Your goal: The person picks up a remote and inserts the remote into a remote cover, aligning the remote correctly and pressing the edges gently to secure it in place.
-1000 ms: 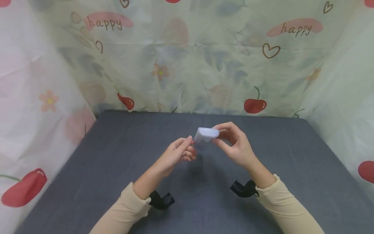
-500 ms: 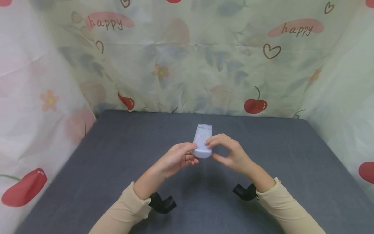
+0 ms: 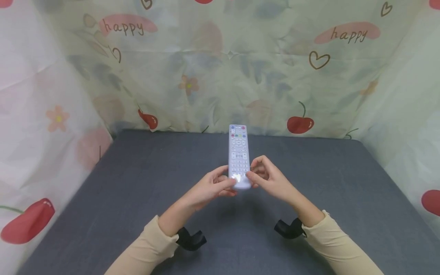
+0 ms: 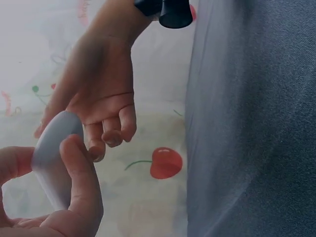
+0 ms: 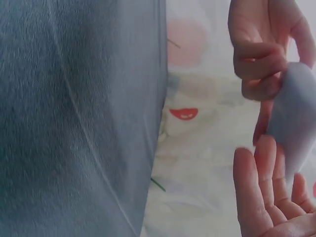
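Observation:
A white remote control (image 3: 238,152) is held up above the table, its button face toward the head camera and its long side upright. My left hand (image 3: 209,188) pinches its lower left end, thumb on the face and fingers behind. At the lower right edge, my right hand (image 3: 275,182) holds it with the thumb on the front corner and the fingers curled by the side. The left wrist view shows the remote's smooth rounded end (image 4: 54,153) between thumb and finger. Seen from the right wrist, its plain back (image 5: 294,116) lies beside the fingertips.
A dark grey cloth-covered table (image 3: 137,214) lies under both hands. Behind it hangs a printed curtain (image 3: 220,76) with cherries, hearts and flowers, with more fabric at both sides. Black wrist mounts (image 3: 190,238) sit below the sleeves.
The remote control has turned from end-on to upright, and its buttons now face the head camera. My left hand has taken hold of its lower end; the right hand has shifted down along it.

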A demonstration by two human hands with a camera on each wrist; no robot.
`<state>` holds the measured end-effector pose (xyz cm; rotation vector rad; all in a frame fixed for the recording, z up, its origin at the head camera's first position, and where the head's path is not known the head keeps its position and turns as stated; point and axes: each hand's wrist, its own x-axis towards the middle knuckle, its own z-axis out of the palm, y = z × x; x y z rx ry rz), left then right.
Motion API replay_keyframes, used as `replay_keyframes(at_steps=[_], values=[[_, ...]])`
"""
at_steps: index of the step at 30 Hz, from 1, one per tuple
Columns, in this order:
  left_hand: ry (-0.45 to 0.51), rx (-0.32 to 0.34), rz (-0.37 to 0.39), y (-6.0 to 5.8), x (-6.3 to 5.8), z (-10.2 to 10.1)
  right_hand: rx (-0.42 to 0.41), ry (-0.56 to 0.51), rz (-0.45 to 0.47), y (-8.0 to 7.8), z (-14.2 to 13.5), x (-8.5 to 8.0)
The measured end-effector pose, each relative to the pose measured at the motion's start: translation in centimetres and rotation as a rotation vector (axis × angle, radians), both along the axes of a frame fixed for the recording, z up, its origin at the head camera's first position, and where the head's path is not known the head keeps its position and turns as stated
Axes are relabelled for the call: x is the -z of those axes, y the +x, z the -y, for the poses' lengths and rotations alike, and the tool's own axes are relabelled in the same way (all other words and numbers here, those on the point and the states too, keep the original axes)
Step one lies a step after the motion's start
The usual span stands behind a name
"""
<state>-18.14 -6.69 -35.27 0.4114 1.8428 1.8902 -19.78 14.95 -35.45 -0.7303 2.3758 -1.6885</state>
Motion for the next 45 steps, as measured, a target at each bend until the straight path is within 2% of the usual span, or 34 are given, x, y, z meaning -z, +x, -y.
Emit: replay_keyframes(at_steps=[4,6,10,19,32,45], values=[[-0.029,0.014,-0.041,0.0,0.4,0.0,-0.037,-0.023,0.148,-0.2,0.1,0.3],[-0.040,0.025,-0.060,-0.1,0.6,0.0,-0.041,-0.027,0.178,-0.2,0.2,0.5],[-0.078,0.033,-0.095,-0.3,1.1,0.1,-0.028,-0.020,0.194,-0.2,0.4,0.9],[-0.217,-0.062,-0.059,-1.1,2.8,-0.2,0.023,0.012,0.248,-0.4,0.7,2.2],[-0.340,-0.041,-0.006,-1.9,4.6,-0.1,0.052,0.052,0.341,-1.0,0.9,5.0],[-0.381,-0.057,0.011,-2.2,6.1,-0.4,0.084,0.105,0.356,-1.1,1.1,5.8]])
